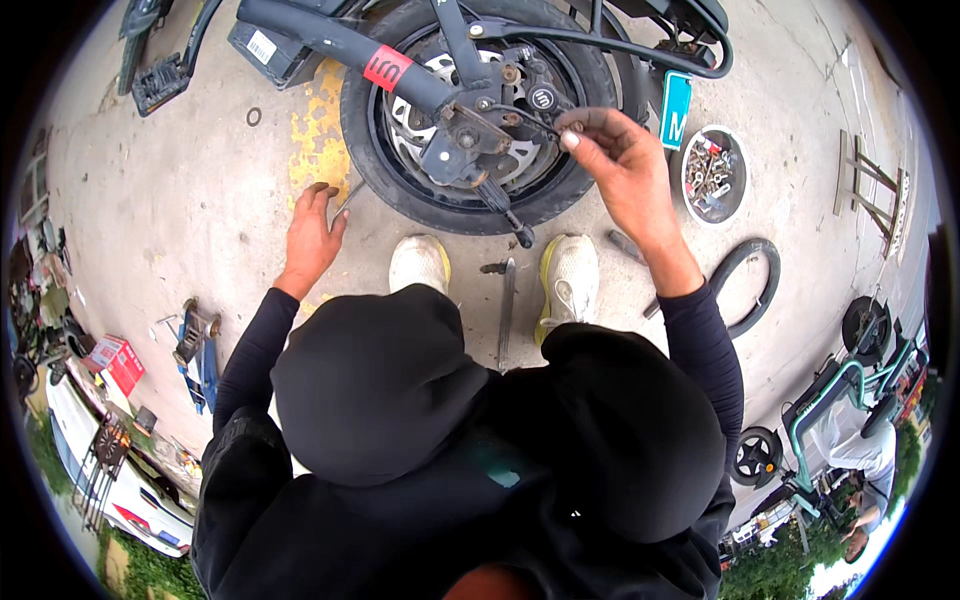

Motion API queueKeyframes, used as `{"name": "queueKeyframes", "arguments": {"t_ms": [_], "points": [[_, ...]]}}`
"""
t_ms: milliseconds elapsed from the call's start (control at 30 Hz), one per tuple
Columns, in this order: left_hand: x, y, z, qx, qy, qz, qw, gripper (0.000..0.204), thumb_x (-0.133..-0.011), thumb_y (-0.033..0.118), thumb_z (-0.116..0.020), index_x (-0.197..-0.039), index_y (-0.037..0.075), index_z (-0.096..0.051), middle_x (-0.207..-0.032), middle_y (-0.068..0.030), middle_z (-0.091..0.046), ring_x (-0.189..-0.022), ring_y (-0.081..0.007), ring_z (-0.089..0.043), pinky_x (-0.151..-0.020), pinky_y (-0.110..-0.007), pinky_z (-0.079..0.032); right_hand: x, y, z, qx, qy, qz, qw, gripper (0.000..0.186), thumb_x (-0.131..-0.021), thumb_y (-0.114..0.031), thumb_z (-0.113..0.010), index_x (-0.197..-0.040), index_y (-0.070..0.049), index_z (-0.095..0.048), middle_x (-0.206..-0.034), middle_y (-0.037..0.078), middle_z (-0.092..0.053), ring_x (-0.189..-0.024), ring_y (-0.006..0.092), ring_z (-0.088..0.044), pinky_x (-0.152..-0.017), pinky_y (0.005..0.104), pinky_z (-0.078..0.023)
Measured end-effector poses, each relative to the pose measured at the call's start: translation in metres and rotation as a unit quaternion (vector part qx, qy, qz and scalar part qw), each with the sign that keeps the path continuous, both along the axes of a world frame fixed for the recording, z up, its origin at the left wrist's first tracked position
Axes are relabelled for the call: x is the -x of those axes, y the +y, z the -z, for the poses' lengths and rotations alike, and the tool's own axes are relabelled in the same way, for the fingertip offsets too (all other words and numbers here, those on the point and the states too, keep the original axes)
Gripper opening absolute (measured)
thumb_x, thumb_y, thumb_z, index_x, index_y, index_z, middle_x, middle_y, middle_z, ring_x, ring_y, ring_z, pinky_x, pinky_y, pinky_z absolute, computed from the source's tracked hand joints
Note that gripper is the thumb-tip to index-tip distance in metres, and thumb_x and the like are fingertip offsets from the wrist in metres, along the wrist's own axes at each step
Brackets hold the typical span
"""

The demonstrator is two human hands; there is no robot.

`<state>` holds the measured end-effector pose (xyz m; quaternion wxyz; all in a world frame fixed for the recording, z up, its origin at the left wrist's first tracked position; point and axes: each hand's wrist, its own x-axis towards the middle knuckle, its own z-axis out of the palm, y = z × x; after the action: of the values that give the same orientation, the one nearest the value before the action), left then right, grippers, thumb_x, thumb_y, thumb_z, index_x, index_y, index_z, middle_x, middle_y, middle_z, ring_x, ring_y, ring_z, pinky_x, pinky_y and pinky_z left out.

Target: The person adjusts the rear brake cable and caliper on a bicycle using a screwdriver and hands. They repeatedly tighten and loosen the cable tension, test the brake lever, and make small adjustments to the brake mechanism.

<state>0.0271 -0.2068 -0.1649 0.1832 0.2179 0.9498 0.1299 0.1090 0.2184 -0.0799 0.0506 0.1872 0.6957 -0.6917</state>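
Wheel [358,125] of a two-wheeled vehicle is showing its side at the top centre of the head view, just beyond a worker's pale shoes [419,263], as two bare hands are reaching toward it. The right hand [628,178] is pinching thumb and forefinger together in front of the wheel's right side, near the brake caliper [541,98]; whatever the fingertips may be gripping is too small and dark to make out. The left hand [312,238] is hovering apart from the tyre at its lower left, fingers loosely curved, with a thin metal rod [351,194] showing beside the thumb; whether it is being held, one cannot tell. A dark fork tube [335,45] with a red band is crossing the wheel from the upper left. Near the right hand, a white bowl [741,165] is holding jumbled metal parts, just below a teal plate [675,108], while a black ring [771,275] is lying farther down on the concrete ground [225,190]. Between the shoes, a metal bar [508,312] is pointing toward the wheel. Far right, a person in a pale top [878,465] is appearing near a teal-framed bike [797,435].
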Motion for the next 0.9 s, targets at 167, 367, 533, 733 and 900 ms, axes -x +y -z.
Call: {"name": "queueKeyframes", "arguments": {"t_ms": [167, 367, 533, 733, 900], "points": [[0.048, 0.081, -0.156, -0.055, -0.334, 0.035, 0.940, 0.030, -0.105, 0.016, -0.055, -0.129, 0.000, -0.061, -0.116, -0.0181, -0.070, -0.114, -0.0288, -0.067, -0.097, -0.039, -0.052, -0.021, 0.014, 0.015, 0.083, -0.027, -0.005, 0.996, 0.027, -0.101, -0.008, -0.066, -0.125, 0.003, -0.064, -0.112, 0.008, -0.070, -0.096, 0.0132, -0.066, -0.088, 0.0279, -0.053], [-0.023, 0.195, -0.191, -0.147, -0.408, 0.080, 0.898, 0.034, -0.104, 0.011, -0.052, -0.136, -0.003, -0.050, -0.120, -0.0204, -0.063, -0.114, -0.0303, -0.065, -0.099, -0.042, -0.051, -0.004, 0.025, 0.019, 0.232, -0.016, 0.017, 0.973, 0.027, -0.101, -0.010, -0.065, -0.124, 0.004, -0.064, -0.108, 0.009, -0.070, -0.092, 0.0152, -0.068, -0.082, 0.0287, -0.055], [-0.107, 0.267, -0.107, -0.397, -0.340, -0.276, 0.807, 0.047, -0.105, 0.010, -0.051, -0.147, -0.004, -0.036, -0.138, -0.0192, -0.052, -0.126, -0.0268, -0.057, -0.105, -0.039, -0.047, 0.015, 0.019, 0.011, 0.326, -0.020, 0.072, 0.942, 0.027, -0.099, -0.009, -0.065, -0.122, 0.004, -0.063, -0.101, 0.007, -0.067, -0.085, 0.0152, -0.065, -0.075, 0.0282, -0.053], [-0.121, 0.325, -0.070, -0.510, -0.104, -0.431, 0.737, 0.057, -0.106, 0.012, -0.051, -0.155, -0.001, -0.026, -0.137, -0.0152, -0.049, -0.116, -0.0198, -0.056, -0.084, -0.030, -0.055, 0.019, 0.028, 0.009, 0.083, -0.051, -0.021, 0.995, 0.019, -0.096, -0.007, -0.073, -0.112, 0.001, -0.066, -0.079, -0.004, -0.056, -0.069, 0.0031, -0.045, -0.063, 0.0187, -0.039], [-0.116, 0.342, -0.065, -0.636, -0.218, -0.524, 0.523, 0.057, -0.111, 0.021, -0.044, -0.161, 0.006, -0.019, -0.123, -0.0079, -0.058, -0.101, -0.0112, -0.063, -0.077, -0.024, -0.057, 0.028, 0.010, 0.006, -0.278, 0.179, -0.177, 0.927, 0.030, -0.086, -0.002, -0.077, -0.115, -0.010, -0.075, -0.074, 0.004, -0.054, -0.058, 0.0145, -0.054, -0.055, 0.0299, -0.047]]}}
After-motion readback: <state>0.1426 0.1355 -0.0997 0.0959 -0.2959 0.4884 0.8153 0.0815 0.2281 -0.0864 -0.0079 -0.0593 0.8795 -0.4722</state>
